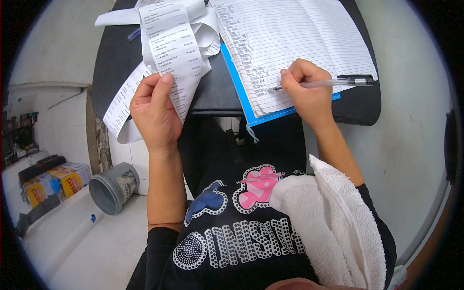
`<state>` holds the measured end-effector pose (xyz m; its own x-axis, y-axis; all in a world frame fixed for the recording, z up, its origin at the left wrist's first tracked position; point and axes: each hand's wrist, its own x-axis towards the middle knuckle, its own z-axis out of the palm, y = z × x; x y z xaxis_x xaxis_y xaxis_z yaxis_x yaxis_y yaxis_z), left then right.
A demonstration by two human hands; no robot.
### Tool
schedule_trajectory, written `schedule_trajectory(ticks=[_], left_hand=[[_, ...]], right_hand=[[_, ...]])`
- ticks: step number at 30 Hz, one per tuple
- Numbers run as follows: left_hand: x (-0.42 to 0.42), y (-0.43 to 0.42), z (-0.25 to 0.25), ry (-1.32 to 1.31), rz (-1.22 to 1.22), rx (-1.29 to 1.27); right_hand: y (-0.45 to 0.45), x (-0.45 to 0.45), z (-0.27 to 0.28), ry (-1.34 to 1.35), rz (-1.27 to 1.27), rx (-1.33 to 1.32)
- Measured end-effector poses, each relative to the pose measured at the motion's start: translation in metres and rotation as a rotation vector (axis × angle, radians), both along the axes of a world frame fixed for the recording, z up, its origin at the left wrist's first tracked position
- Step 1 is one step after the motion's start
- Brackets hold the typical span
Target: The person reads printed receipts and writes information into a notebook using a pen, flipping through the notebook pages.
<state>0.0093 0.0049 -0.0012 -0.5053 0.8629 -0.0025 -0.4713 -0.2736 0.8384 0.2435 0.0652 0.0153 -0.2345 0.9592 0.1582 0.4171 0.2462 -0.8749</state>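
Note:
My left hand (155,111) pinches a long printed paper receipt (176,43) between thumb and fingers, and its loops curl behind and to the left of the hand. Over the lower part of a lined notebook (280,38), my right hand (309,92) is closed around a clear pen (338,83) with a dark cap on its rear end. The pen tip is at the handwritten list down the page's left side. Beneath the notebook a blue cover (237,87) shows along the left and bottom edges. Both lie on a black table.
The black table (217,104) has rounded corners. A blue pen (134,34) lies partly under the receipt. At the lower left are a grey bucket (108,193) and yellow boxes (70,179). A white towel (333,222) hangs over the black shirt.

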Motion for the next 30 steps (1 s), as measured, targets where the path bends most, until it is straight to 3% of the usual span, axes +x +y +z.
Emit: schedule_trajectory(ticks=[30], left_hand=[[-0.0032, -0.0015, -0.0028, -0.004, -0.009, -0.011]], right_hand=[[0.0038, 0.0040, -0.0052, 0.106, -0.058, 0.057]])
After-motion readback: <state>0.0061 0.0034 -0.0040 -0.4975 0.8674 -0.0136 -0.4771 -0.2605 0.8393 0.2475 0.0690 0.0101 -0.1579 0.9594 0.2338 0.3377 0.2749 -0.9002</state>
